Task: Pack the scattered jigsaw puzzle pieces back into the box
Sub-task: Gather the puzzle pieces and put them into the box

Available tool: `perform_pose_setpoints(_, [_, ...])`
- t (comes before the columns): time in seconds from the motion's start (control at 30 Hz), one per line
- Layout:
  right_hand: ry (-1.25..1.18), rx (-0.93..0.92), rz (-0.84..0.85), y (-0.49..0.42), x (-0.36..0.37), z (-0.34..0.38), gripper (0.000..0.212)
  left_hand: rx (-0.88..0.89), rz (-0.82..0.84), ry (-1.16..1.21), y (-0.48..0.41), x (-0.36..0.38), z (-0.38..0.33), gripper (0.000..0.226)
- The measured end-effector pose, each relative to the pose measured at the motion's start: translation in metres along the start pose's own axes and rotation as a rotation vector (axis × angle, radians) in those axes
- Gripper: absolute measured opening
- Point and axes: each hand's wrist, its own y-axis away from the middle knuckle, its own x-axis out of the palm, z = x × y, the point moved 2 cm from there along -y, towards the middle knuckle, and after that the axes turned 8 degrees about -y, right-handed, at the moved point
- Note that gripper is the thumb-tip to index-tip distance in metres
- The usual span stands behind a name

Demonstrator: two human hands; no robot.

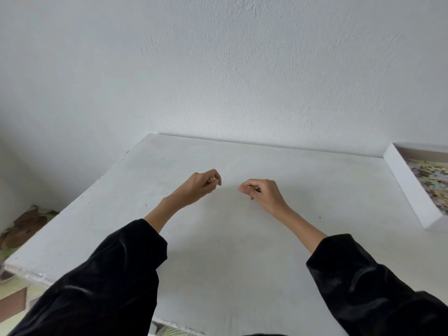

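Box far right on table, pieces in it, left hand, right hand mid-table

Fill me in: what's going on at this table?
A person in black sleeves works over a white table. The left hand and right hand each pinch small jigsaw puzzle pieces above its middle. The white cardboard box, with colourful pieces inside, sits at the right edge.

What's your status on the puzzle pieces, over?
Left hand and right hand each pinch small puzzle pieces above the table. Box far right, partly filled. Nothing seen blocking the way.
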Motion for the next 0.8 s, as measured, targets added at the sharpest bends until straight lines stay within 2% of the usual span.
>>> perform_pose_setpoints(0.1, [-0.04,-0.017,-0.036,0.011,-0.025,-0.001,0.016,0.046,-0.017,0.047,-0.004,0.006,-0.019,0.013])
perform_pose_setpoints(0.27, [0.016,-0.02,-0.091,0.025,-0.061,-0.01,0.024,0.077,0.0,0.024,-0.016,0.024,-0.054,0.022])
perform_pose_setpoints(0.33, [0.073,-0.01,-0.037,0.032,-0.07,-0.014,0.022,0.072,-0.002,0.013,-0.019,0.033,-0.066,0.024])
perform_pose_setpoints(0.47, [0.194,0.002,0.091,0.041,-0.072,-0.014,0.034,0.063,-0.038,0.021,-0.019,0.045,-0.081,0.025])
perform_pose_setpoints(0.67, [0.274,0.051,0.141,0.039,-0.061,-0.01,0.046,0.012,-0.139,0.033,-0.008,0.042,-0.086,0.024])
perform_pose_setpoints(0.8, [0.314,0.066,0.152,0.034,-0.054,-0.011,0.037,-0.022,-0.151,0.023,0.005,0.044,-0.081,0.025])
